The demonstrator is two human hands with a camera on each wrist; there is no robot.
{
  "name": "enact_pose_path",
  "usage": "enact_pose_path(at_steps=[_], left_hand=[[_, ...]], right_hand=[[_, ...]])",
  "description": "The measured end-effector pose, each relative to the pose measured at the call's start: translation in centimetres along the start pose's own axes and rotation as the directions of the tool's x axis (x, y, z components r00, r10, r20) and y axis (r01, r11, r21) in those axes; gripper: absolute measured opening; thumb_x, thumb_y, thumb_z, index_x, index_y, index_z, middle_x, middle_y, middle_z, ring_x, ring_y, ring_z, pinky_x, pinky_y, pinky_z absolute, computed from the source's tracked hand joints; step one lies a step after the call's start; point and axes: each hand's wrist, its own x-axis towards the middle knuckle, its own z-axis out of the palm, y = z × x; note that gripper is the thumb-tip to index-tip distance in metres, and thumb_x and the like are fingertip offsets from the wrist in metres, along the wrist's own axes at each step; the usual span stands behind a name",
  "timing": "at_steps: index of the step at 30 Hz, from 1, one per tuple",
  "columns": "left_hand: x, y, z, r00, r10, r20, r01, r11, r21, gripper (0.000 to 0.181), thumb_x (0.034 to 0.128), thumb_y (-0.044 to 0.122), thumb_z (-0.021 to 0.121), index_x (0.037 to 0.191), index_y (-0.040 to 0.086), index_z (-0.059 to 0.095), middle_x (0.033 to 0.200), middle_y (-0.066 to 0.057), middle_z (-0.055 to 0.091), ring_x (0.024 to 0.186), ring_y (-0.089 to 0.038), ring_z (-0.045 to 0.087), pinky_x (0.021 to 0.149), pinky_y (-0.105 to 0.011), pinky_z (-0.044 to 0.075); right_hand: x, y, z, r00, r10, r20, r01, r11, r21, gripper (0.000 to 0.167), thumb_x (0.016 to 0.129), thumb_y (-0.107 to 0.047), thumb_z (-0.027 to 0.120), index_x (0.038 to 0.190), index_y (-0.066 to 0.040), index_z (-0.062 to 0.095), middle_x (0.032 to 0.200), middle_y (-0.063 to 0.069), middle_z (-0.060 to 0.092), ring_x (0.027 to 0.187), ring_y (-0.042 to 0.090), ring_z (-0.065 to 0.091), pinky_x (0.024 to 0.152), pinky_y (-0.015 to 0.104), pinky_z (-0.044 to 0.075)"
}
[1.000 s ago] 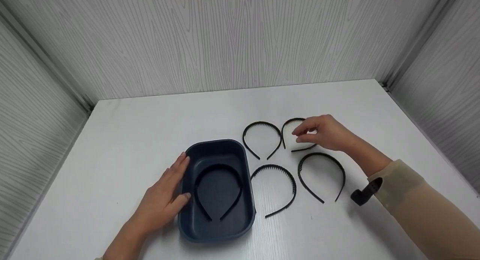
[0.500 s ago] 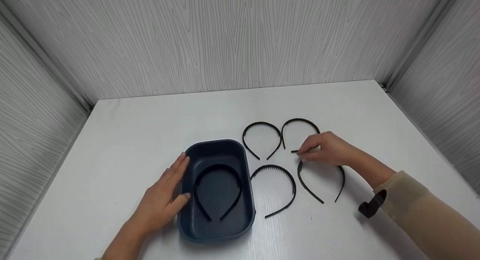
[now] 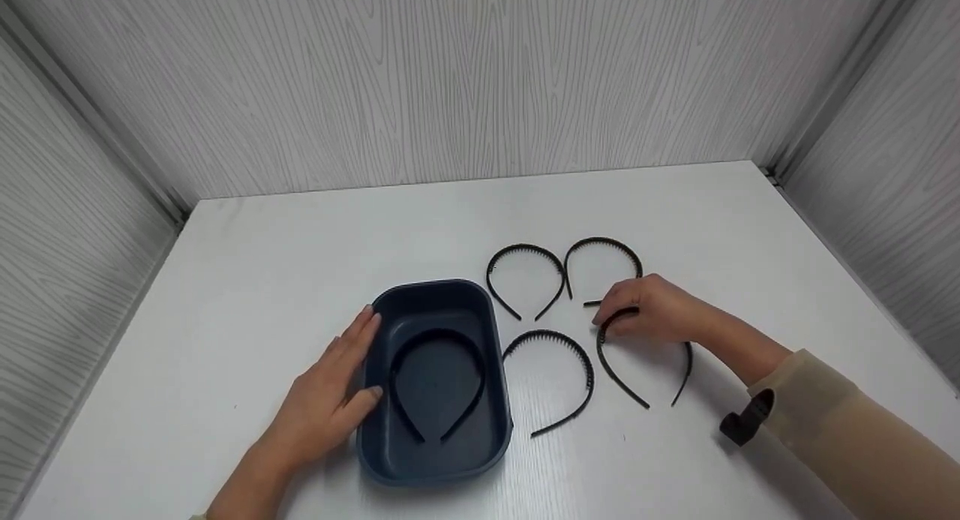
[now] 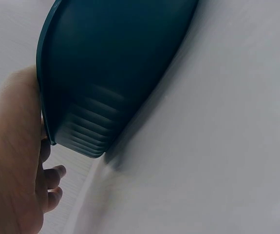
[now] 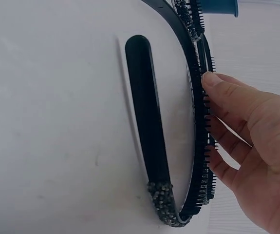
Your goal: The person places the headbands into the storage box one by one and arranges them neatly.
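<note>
My left hand [image 3: 319, 411] rests against the left rim of a dark blue plastic basin [image 3: 435, 460], fingers extended. The left wrist view shows the basin's ribbed outer wall [image 4: 86, 122]. One black headband [image 3: 478, 400] lies inside it. At the right, my right hand [image 3: 660, 310] pinches the top of a toothed black headband [image 3: 619, 377], whose band crosses in front of the thumb. In the right wrist view, the thumb [image 5: 220, 87] touches its toothed edge, and a beaded patch [image 5: 162, 202] shows near one flat end. Part of the band's top is hidden by the hand.
Two more black headbands, a left one [image 3: 489, 280] and a right one [image 3: 568, 276], lie side by side farther back. Another headband [image 3: 589, 374] lies against the basin's right side. A grey wood-grain panel [image 3: 465, 85] stands behind the white table [image 3: 300, 235].
My right hand has come down and nearer from the back right headband to the front right one, and now has hold of its top. The left hand and basin stay put.
</note>
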Motion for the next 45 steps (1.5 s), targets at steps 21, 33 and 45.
enact_pose_path(at_steps=[21,33,45], left_hand=[[-0.02,-0.17,0.18,1.0,0.025,-0.008,-0.025,1.0,-0.005,0.087,0.0942,0.02,0.064,0.171,0.019,0.024,0.177,0.003,0.018,0.159,-0.017,0.025,0.129,-0.03,0.015],[-0.02,-0.08,0.17,1.0,0.018,-0.016,-0.018,1.0,-0.006,0.087,0.0929,0.019,0.064,0.171,0.018,0.026,0.177,0.003,0.02,0.159,-0.017,0.025,0.129,-0.03,0.015],[-0.04,-0.12,0.23,1.0,0.018,-0.016,-0.018,1.0,0.004,0.088,0.0932,0.02,0.064,0.171,0.019,0.024,0.177,0.003,0.02,0.159,-0.017,0.025,0.13,-0.038,0.021]], right_hand=[[0.14,-0.05,0.39,0.998,0.038,0.059,-0.039,0.999,0.021,0.019,0.088,-0.007,0.085,0.103,-0.018,0.086,0.108,-0.007,0.077,0.108,0.017,0.07,0.095,0.029,0.056],[0.16,0.24,0.82,0.997,0.052,0.048,-0.053,0.998,0.023,0.02,0.089,-0.006,0.084,0.101,-0.022,0.087,0.107,-0.009,0.075,0.108,0.017,0.071,0.095,0.03,0.057],[0.04,0.25,1.01,0.997,0.064,0.039,-0.065,0.998,0.014,0.021,0.09,-0.005,0.084,0.101,-0.023,0.087,0.108,-0.01,0.074,0.108,0.017,0.07,0.095,0.03,0.057]])
